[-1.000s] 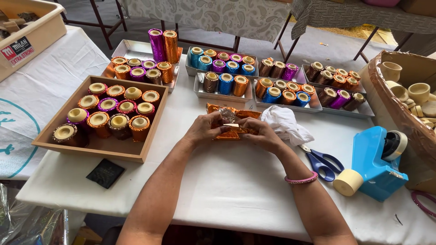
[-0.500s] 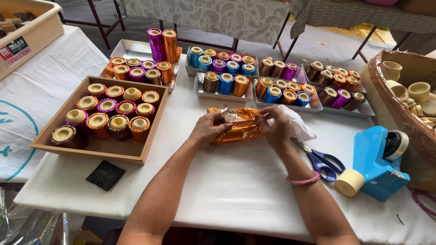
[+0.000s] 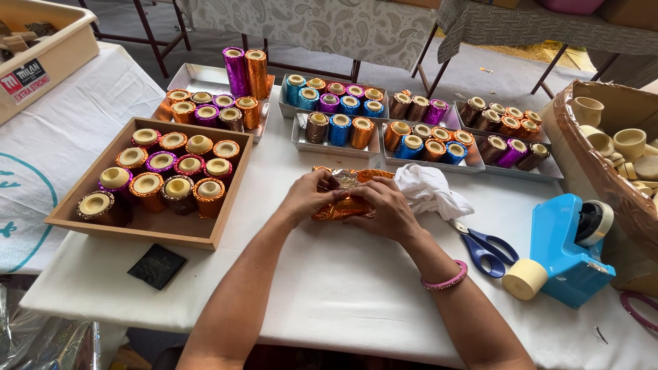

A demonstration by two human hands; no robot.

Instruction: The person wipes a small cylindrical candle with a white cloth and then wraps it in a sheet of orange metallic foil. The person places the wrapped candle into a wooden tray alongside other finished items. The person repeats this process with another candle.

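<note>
Both my hands meet at the table's middle over a piece of shiny orange foil (image 3: 348,205) that lies crumpled around a small round object. My left hand (image 3: 308,197) presses the foil's left side with curled fingers. On the right side, my right hand (image 3: 385,207) pinches the foil; a pink bangle (image 3: 445,279) circles that wrist. What the foil wraps is mostly hidden under my fingers.
A wooden tray (image 3: 144,229) of foil-wrapped candle cups sits left. Metal trays (image 3: 336,147) of coloured cups line the back. A white cloth (image 3: 432,192), blue-handled scissors (image 3: 483,247), a blue tape dispenser (image 3: 565,250) and a tape roll (image 3: 524,279) lie right. A black square (image 3: 157,266) rests near the front.
My hands spread apart along the orange foil half a second ago and have now come back together over its middle, folding it in.
</note>
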